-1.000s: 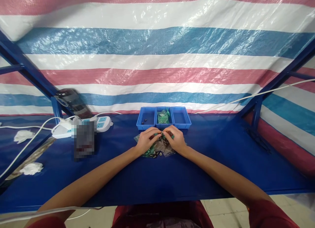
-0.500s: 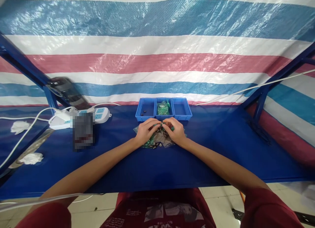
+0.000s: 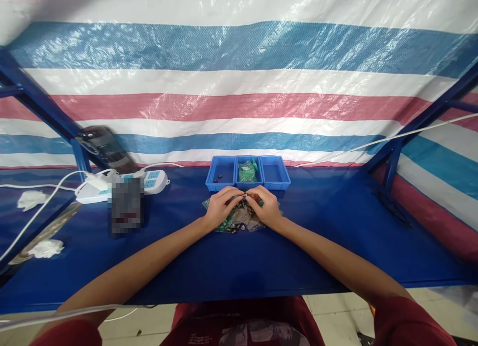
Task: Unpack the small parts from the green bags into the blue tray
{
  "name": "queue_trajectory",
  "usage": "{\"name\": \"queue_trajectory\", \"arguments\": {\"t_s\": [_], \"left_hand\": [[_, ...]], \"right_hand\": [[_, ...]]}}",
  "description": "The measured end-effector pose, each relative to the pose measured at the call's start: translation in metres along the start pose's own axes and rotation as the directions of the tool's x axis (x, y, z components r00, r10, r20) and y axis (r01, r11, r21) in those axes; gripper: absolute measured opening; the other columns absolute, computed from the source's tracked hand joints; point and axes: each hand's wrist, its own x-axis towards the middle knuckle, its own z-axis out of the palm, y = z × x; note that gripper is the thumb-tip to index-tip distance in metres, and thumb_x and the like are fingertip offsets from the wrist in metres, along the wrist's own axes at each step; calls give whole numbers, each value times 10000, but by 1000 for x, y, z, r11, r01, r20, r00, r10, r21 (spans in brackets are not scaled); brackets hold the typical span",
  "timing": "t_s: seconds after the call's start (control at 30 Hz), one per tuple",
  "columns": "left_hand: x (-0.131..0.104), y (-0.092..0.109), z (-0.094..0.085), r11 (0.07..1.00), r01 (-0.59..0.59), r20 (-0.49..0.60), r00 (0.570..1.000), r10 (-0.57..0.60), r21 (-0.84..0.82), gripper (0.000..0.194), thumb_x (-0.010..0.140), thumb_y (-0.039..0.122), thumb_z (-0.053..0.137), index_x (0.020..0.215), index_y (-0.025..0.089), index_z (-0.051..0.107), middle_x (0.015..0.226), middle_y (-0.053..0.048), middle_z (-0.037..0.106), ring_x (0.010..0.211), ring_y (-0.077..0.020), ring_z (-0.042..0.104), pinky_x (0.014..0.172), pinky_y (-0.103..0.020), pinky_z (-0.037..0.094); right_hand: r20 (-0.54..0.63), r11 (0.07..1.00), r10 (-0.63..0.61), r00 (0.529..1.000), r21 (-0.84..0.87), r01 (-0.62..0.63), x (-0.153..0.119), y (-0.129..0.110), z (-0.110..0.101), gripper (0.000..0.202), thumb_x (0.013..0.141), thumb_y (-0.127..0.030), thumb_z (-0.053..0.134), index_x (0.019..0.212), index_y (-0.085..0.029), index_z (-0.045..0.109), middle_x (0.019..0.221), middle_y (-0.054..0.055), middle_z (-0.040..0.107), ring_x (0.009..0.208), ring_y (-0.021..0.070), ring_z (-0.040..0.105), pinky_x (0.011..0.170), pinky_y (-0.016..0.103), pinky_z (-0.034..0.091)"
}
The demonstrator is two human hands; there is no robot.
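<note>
My left hand (image 3: 223,207) and my right hand (image 3: 264,206) meet fingertip to fingertip over a clear plastic bag (image 3: 244,219) on the blue table. Both are closed in a pinch around a tiny piece between them, too small to name. Several small dark and metallic parts (image 3: 234,229) lie on and beside the bag, with green pieces under my left hand. Just beyond my fingers stand three joined blue bins. A few small dark parts lie in the left bin (image 3: 209,179), a green packet (image 3: 247,172) in the middle one.
On the left, a white power strip (image 3: 159,181) with plugs and cables lies behind a blurred dark object (image 3: 126,206). Crumpled white tissues (image 3: 47,248) sit farther left, near a dark bottle (image 3: 108,148). Blue frame legs (image 3: 392,162) rise at both sides.
The whole view has shifted, so the table and bins appear slightly lower. My hands keep their pinch at nearly the same spot over the bag.
</note>
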Motion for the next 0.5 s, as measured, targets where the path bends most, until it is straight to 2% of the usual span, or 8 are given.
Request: {"name": "queue_trajectory", "arguments": {"t_s": [0.2, 0.5], "left_hand": [[0, 1, -1, 999, 36, -1, 999, -36, 16, 171, 906, 274, 541, 981, 180, 662, 940, -72, 669, 808, -149, 639, 699, -252, 534], [1, 1, -2, 999, 22, 11, 1000, -23, 26, 172, 908, 275, 538, 977, 174, 658, 926, -69, 667, 748, -132, 624, 619, -221, 507]], "right_hand": [[0, 1000, 15, 1000, -17, -15, -1, 3, 2, 189, 909, -355, 504, 923, -198, 609, 716, 26, 540, 616, 146, 520, 600, 270, 464], [2, 1000, -19, 1000, -20, 19, -1, 3, 2, 185, 922, -337, 489, 929, -192, 604, 708, 22, 523, 598, 139, 497, 597, 269, 451]]}}
